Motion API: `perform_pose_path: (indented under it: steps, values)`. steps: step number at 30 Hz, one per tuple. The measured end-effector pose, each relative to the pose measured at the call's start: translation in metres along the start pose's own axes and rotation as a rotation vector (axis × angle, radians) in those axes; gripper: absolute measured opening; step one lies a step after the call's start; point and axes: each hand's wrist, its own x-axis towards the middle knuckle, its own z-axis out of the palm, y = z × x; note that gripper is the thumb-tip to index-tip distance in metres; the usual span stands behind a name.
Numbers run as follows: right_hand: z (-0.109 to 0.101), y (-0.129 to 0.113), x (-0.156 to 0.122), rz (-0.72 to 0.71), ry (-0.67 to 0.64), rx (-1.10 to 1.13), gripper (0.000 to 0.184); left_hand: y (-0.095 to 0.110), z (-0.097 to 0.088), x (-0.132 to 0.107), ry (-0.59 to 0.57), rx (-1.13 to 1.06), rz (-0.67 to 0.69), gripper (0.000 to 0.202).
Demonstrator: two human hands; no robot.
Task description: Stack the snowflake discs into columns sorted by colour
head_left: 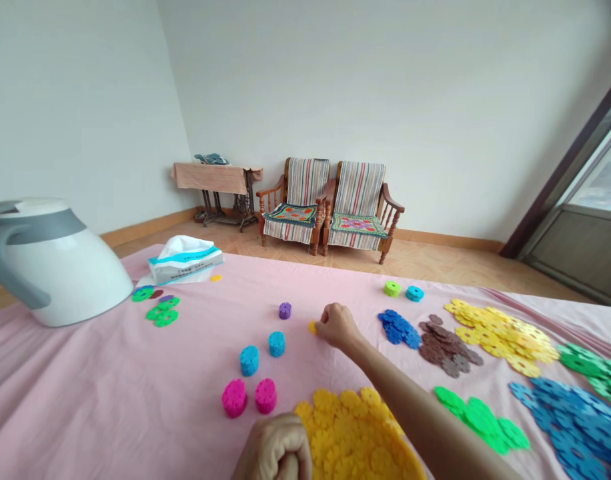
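My right hand (pixel 339 325) reaches out over the pink cloth, fingers pinched at a yellow notched plastic disc (pixel 312 327) that shows just left of the fingertips. Close to me, my left hand (pixel 280 445) is closed in a fist; whatever it may hold is hidden. Beside that fist is a big heap of orange-yellow notched discs (pixel 353 433). To its upper left stand two pink disc stacks (pixel 234 398), two light blue stacks (pixel 249 360) and a small purple stack (pixel 285 311).
Right of my forearm lie loose piles of dark blue (pixel 399 329), brown (pixel 443 347), yellow (pixel 503 333), green (pixel 480 420) and blue discs (pixel 580 420). Farther back are a lime stack (pixel 392 288) and a cyan stack (pixel 414 293). At left stand a white kettle (pixel 80 273) and a tissue pack (pixel 185 263).
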Motion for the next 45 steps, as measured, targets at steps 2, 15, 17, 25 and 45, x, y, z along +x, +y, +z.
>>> perform_pose_path:
  steps: [2,15,17,25,45]
  values:
    - [-0.004,0.005,-0.003,0.003,-0.001,-0.025,0.011,0.0,0.001,0.0,0.01,-0.01,-0.006,0.028]
    - [-0.074,0.031,-0.101,-0.308,-0.366,0.066,0.022,0.007,0.004,0.005,0.009,0.014,-0.162,0.027]
    - [-0.072,0.031,-0.111,-0.329,-0.342,0.048,0.022,0.007,0.004,0.004,0.005,0.01,-0.16,0.027]
    - [-0.056,0.032,-0.098,-0.301,-0.103,0.064,0.023,0.005,0.005,0.003,-0.002,0.005,-0.162,0.027]
    - [-0.012,-0.002,0.0,0.168,-0.098,0.071,0.009,0.002,0.005,-0.001,-0.011,-0.048,-0.161,0.03]
